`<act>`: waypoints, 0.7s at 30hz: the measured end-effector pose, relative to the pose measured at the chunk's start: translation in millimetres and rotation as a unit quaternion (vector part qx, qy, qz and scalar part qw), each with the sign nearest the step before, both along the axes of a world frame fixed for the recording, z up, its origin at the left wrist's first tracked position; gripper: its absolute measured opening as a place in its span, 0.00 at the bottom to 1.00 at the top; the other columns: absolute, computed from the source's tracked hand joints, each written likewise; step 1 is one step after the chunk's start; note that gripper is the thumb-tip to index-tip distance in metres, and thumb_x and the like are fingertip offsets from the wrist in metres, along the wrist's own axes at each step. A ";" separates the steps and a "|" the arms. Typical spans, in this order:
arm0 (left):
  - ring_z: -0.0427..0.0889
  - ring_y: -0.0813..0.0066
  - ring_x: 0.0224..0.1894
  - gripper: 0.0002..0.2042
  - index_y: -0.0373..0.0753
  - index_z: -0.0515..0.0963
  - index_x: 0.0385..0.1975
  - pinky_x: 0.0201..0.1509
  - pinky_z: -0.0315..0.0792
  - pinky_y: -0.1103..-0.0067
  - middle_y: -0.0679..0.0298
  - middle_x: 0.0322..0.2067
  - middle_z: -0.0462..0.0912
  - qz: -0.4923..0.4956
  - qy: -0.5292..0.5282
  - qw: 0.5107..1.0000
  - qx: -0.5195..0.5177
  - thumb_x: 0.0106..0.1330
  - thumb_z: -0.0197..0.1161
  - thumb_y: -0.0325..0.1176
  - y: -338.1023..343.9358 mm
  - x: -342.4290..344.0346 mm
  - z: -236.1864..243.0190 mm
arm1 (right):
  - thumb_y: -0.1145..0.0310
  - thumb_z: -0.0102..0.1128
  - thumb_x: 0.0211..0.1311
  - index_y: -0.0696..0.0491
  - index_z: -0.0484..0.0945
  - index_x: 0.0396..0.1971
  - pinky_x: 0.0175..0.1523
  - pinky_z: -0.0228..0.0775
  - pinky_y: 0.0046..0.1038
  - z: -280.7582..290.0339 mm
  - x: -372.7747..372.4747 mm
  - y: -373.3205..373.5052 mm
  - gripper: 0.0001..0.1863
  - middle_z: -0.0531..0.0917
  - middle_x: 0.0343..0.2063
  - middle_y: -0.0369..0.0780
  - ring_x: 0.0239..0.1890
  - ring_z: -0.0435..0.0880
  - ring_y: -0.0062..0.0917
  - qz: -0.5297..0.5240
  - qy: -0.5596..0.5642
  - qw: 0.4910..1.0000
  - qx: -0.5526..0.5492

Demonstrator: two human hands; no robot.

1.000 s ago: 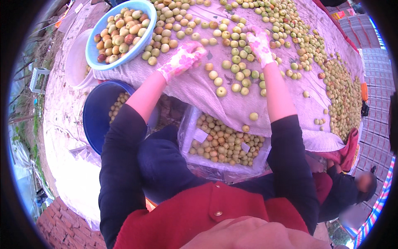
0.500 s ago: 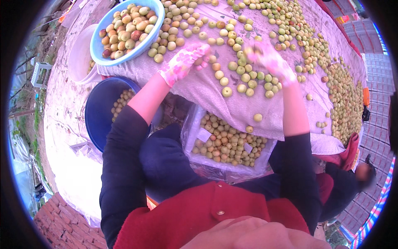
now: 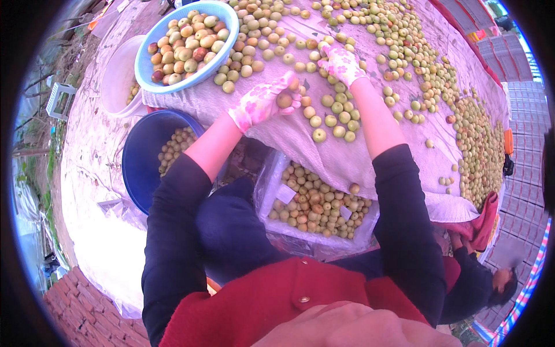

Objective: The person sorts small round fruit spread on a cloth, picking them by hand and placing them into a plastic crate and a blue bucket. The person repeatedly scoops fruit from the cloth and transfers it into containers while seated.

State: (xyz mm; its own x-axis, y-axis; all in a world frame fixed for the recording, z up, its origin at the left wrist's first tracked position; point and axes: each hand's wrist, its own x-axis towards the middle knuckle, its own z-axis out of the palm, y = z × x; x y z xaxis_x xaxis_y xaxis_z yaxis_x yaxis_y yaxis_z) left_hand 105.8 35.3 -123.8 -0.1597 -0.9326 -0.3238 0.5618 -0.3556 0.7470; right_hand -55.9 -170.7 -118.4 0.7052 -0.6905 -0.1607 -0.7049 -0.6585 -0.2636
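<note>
My left hand (image 3: 263, 101), in a pink flowered glove, is closed on a small yellow-green fruit (image 3: 284, 100) just above the sorting cloth (image 3: 300, 144). My right hand (image 3: 341, 62), gloved the same way, lies fingers-down on the loose fruits (image 3: 329, 118) spread over the cloth. Whether it holds one is hidden. A light blue bowl (image 3: 151, 74) heaped with riper, reddish fruits stands at the far left of the cloth, beyond my left hand.
A clear plastic bag (image 3: 315, 202) of green fruits hangs open at the cloth's near edge. A dark blue bucket (image 3: 144, 162) and a white bucket (image 3: 118, 78) stand on the ground at left. Another person (image 3: 491, 277) crouches at lower right. Fruits cover the cloth to the right.
My right hand has slid from the right back toward the middle of the cloth. My left hand has dropped slightly nearer and now shows a fruit in its fingers.
</note>
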 end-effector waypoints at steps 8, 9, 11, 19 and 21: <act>0.80 0.64 0.51 0.19 0.42 0.73 0.45 0.51 0.79 0.71 0.55 0.50 0.77 0.000 0.177 0.983 0.038 0.76 0.47 0.52 -9.1 1.0 -18.6 | 0.56 0.63 0.58 0.54 0.74 0.57 0.61 0.70 0.38 -13.3 8.0 -37.7 0.29 0.79 0.52 0.51 0.56 0.78 0.44 -0.085 -0.178 0.980 -0.002; 0.80 0.61 0.53 0.19 0.42 0.73 0.44 0.53 0.79 0.69 0.52 0.53 0.77 -0.002 0.182 0.983 0.027 0.77 0.46 0.52 -9.4 1.0 -18.1 | 0.56 0.63 0.58 0.54 0.73 0.58 0.62 0.69 0.38 -19.5 12.2 -40.4 0.29 0.78 0.53 0.52 0.57 0.77 0.44 -0.075 -0.150 0.986 0.003; 0.77 0.57 0.57 0.19 0.41 0.73 0.44 0.59 0.76 0.64 0.49 0.56 0.74 -0.005 0.232 0.973 0.003 0.77 0.46 0.51 -9.5 1.1 -15.9 | 0.56 0.64 0.58 0.53 0.72 0.60 0.63 0.68 0.38 -30.6 18.1 -41.3 0.31 0.75 0.56 0.54 0.60 0.74 0.46 -0.046 -0.100 0.994 -0.027; 0.74 0.54 0.61 0.19 0.40 0.74 0.44 0.66 0.70 0.59 0.46 0.59 0.73 -0.020 0.234 0.972 0.010 0.77 0.45 0.50 -4.7 -14.9 -3.0 | 0.54 0.67 0.56 0.55 0.74 0.59 0.61 0.70 0.38 13.3 -27.1 24.4 0.32 0.77 0.54 0.53 0.58 0.77 0.41 -0.134 -0.205 0.964 0.104; 0.73 0.58 0.62 0.19 0.39 0.74 0.46 0.67 0.68 0.62 0.48 0.58 0.74 -0.052 0.213 0.976 0.012 0.78 0.45 0.49 3.5 -34.4 3.8 | 0.56 0.65 0.58 0.56 0.76 0.56 0.59 0.71 0.35 34.3 -64.6 65.5 0.28 0.79 0.52 0.48 0.55 0.78 0.34 -0.168 -0.257 0.925 0.224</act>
